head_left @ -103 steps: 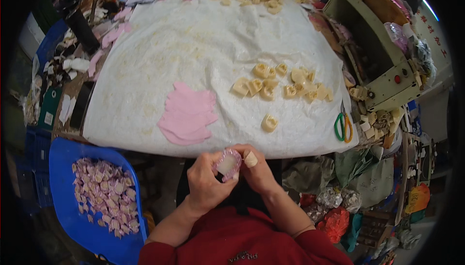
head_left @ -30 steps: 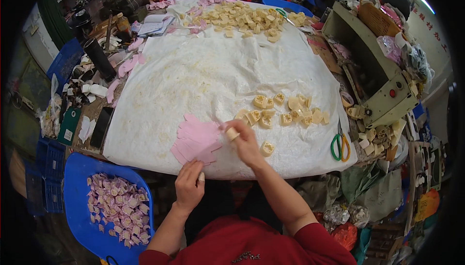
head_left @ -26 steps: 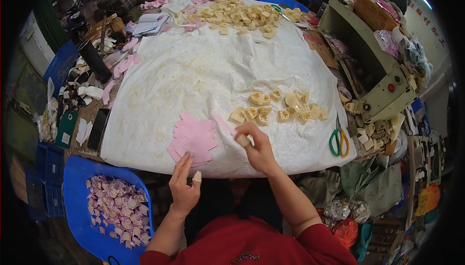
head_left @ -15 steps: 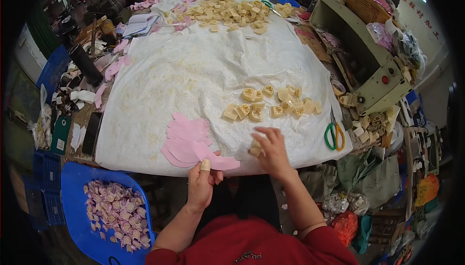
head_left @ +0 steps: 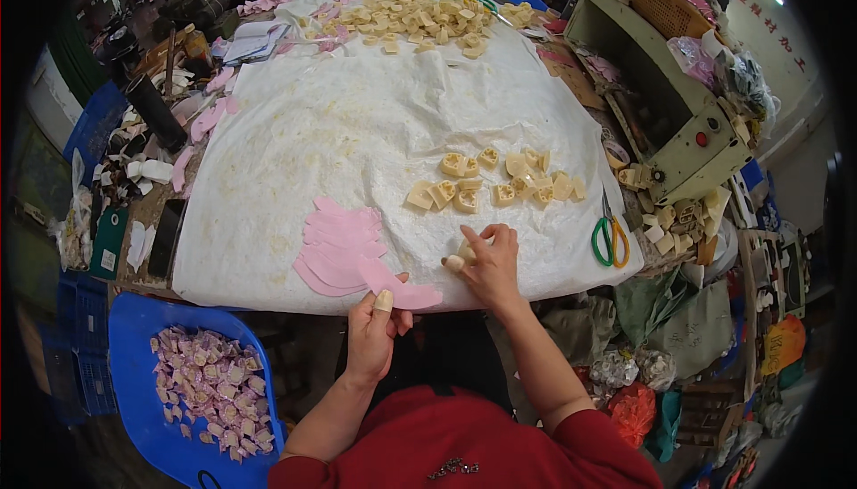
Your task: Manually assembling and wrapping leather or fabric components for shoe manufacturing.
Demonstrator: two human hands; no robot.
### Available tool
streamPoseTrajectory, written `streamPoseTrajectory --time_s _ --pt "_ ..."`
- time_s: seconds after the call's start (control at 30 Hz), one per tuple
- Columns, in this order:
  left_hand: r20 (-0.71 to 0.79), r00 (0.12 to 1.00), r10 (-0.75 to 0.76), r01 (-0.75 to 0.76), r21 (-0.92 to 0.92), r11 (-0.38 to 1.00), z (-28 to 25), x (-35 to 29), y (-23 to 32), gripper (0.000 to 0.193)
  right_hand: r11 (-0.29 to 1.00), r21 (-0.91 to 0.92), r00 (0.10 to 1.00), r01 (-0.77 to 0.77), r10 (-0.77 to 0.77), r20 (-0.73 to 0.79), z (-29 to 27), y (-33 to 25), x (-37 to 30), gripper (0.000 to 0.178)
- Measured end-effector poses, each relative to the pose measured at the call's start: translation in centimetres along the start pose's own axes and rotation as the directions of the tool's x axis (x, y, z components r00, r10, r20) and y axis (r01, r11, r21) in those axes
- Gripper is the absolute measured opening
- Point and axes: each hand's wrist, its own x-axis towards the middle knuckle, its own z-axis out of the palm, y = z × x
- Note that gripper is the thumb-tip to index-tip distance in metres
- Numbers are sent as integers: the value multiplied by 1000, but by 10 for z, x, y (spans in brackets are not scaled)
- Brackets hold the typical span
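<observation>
My left hand pinches a curved pink strip of thin sheet material at the front edge of the white-covered table. The thumb wears a pale finger cover. Beside it lies a fanned stack of pink strips, which the held strip partly overlaps. My right hand is closed around a small cream plastic shoe heel, mostly hidden by the fingers. Just beyond that hand sits a loose group of cream heels, some showing hollow, ribbed insides.
Scissors with green and orange handles lie to the right. A large heap of cream heels covers the far end. At lower left, a blue basin holds many pink-and-cream pieces. A green machine borders the right side.
My right hand has drawn its fingers in around the heel and turned it. My left hand keeps its grip on the pink strip. The whole view has shifted slightly.
</observation>
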Motion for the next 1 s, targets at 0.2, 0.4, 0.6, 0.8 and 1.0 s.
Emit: streamPoseTrajectory --time_s 0.2,0.4,0.6,0.8,1.0 --pt "45 999 22 -18 -84 996 1 -7 8 34 946 187 962 -264 244 120 -1 9 -8 35" --pt "111 994 7 9 -145 989 -3 -15 10 37 988 34 976 -152 155 -151 -5 43 -46 53" --pt "130 991 -14 36 -169 985 1 -13 15 42 989 -45 980 -143 135 -143 -22 45 -45 39" --pt "91 995 48 -35 -137 990 3 -13 11 43 691 668 951 -277 295 90 -68 -32 -33 30" --pt "32 994 107 -98 -212 972 25 -13 12 41 645 704 955 297 -180 -237 -49 -74 -28 34"
